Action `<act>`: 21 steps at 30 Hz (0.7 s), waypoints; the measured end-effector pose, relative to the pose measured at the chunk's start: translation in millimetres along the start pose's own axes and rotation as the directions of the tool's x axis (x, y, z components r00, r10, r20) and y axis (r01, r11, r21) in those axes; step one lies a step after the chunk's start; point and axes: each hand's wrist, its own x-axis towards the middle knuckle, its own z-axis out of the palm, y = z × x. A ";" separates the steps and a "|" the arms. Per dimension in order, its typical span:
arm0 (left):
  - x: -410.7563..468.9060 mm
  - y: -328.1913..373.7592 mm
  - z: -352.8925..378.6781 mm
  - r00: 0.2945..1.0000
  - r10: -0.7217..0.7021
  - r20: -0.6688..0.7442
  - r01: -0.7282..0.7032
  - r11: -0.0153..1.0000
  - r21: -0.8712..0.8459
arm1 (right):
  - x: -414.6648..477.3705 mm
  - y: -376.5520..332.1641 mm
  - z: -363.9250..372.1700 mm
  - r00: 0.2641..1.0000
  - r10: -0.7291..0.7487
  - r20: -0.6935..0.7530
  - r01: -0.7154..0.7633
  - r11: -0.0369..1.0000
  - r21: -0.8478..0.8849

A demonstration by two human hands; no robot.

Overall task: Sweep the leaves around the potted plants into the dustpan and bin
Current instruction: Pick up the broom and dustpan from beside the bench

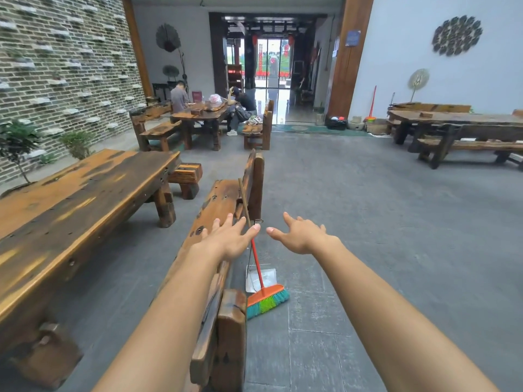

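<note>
Orange broom [266,297] perhaps touching left hand [229,240]

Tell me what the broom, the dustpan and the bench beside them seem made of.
The red-handled, orange-headed broom looks plastic: bright colours, teal and green synthetic-looking bristles. The flat grey dustpan seems sheet metal: dull silvery sheen, thin wire handle. The long brown bench is likely solid wood, varnished: visible grain, holes, glossy patches.
</note>
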 end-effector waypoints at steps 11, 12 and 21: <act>131.4 -18.8 7.8 0.996 -0.038 0.080 0.037 0.999 0.007 | 125.4 6.3 -1.5 0.999 0.035 0.031 -0.036 0.998 0.043; 131.9 -20.1 8.2 0.996 -0.045 0.075 0.044 0.999 0.011 | 127.0 5.7 -1.6 0.999 0.031 0.031 -0.032 0.999 0.037; 251.2 -3.9 28.0 0.994 -0.048 0.098 0.051 0.998 -0.029 | 239.5 45.4 -5.7 0.996 0.033 0.084 -0.036 0.999 0.025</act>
